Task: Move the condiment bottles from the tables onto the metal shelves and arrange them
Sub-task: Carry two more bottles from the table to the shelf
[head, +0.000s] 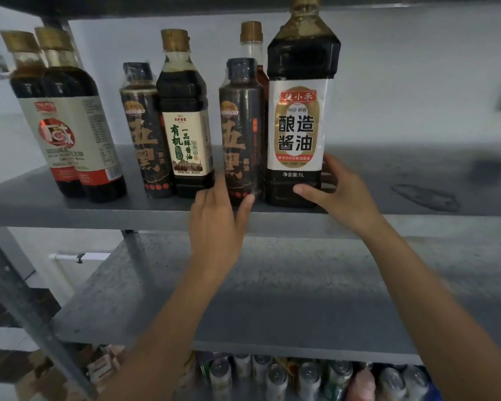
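On the grey metal shelf (388,209), the left hand (217,227) curls round the base of a slim black sauce bottle with gold characters (240,134), thumb on its front. Just beside it, the right hand (340,192) grips the bottom of a tall dark soy sauce bottle with a white label (298,111). Both stand upright near the shelf's front edge. Further left stand a cream-labelled dark bottle (185,125) and a second slim black bottle (142,131)

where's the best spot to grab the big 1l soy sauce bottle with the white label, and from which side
Its lower body, from the front-right. The 1L bottle stands upright with the black-wrapped bottle tight on its left and open shelf on its right; its cap sits close under the upper shelf. The right hand wraps it there.
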Action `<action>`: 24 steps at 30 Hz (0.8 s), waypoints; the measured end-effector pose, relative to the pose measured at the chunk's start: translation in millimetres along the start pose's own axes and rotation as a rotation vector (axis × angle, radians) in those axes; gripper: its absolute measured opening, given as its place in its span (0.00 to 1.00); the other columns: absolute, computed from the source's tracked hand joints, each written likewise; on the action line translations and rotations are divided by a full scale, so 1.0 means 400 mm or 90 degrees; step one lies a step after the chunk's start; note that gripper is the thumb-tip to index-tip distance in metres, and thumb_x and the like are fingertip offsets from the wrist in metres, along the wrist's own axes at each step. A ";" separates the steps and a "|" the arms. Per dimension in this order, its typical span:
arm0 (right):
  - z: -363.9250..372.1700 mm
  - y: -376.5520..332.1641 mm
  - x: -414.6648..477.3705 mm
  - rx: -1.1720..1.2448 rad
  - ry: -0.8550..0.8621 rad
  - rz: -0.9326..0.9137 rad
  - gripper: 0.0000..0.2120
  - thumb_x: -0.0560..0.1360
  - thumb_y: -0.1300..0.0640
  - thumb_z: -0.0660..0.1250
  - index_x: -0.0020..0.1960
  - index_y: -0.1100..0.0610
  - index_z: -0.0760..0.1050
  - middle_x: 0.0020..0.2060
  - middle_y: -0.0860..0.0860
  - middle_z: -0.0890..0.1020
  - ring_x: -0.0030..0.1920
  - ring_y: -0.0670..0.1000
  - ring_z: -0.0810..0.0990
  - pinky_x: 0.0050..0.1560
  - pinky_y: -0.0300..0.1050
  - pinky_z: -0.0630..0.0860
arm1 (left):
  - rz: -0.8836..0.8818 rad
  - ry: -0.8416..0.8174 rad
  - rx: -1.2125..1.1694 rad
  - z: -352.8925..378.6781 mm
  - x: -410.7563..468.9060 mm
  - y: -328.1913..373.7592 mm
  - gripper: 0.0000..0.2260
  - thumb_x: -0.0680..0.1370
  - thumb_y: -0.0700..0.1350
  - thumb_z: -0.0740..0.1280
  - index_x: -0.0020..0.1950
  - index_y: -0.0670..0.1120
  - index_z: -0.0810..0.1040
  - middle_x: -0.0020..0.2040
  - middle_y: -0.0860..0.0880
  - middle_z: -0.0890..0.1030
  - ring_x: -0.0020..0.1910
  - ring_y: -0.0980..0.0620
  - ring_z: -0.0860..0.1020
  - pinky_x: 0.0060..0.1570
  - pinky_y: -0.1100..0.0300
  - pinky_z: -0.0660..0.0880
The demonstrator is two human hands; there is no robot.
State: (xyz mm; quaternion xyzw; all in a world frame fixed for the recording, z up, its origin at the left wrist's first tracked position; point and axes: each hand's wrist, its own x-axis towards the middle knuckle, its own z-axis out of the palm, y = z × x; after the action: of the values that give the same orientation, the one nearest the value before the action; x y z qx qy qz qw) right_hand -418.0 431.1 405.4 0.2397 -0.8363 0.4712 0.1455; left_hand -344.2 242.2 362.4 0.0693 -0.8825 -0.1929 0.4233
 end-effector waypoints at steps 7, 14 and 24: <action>0.144 0.064 -0.257 -0.382 0.198 -0.128 0.31 0.77 0.43 0.59 0.74 0.59 0.60 0.71 0.57 0.66 0.72 0.57 0.63 0.72 0.54 0.60 | 0.177 -0.029 0.077 0.036 -0.195 -0.078 0.27 0.81 0.57 0.54 0.75 0.42 0.61 0.76 0.38 0.58 0.75 0.40 0.57 0.73 0.45 0.54; 0.345 0.146 -0.614 -0.403 0.089 0.233 0.30 0.75 0.40 0.54 0.72 0.54 0.64 0.70 0.55 0.69 0.71 0.56 0.66 0.66 0.61 0.69 | 0.268 -0.362 0.045 0.114 -0.423 -0.203 0.28 0.79 0.58 0.59 0.74 0.43 0.65 0.74 0.36 0.61 0.72 0.37 0.64 0.65 0.42 0.69; 0.451 0.025 -1.112 -0.445 0.207 0.743 0.33 0.75 0.36 0.47 0.72 0.53 0.63 0.71 0.53 0.68 0.71 0.56 0.66 0.72 0.55 0.60 | 0.569 -0.752 0.053 0.110 -0.675 -0.224 0.29 0.73 0.57 0.69 0.69 0.42 0.72 0.68 0.34 0.71 0.65 0.35 0.72 0.60 0.43 0.73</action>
State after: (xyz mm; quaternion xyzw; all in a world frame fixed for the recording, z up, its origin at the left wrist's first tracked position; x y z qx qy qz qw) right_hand -51.9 398.2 96.8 -0.3827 -0.8986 0.2058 0.0604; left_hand -211.2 249.7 107.2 -0.3958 -0.9139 0.0261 -0.0865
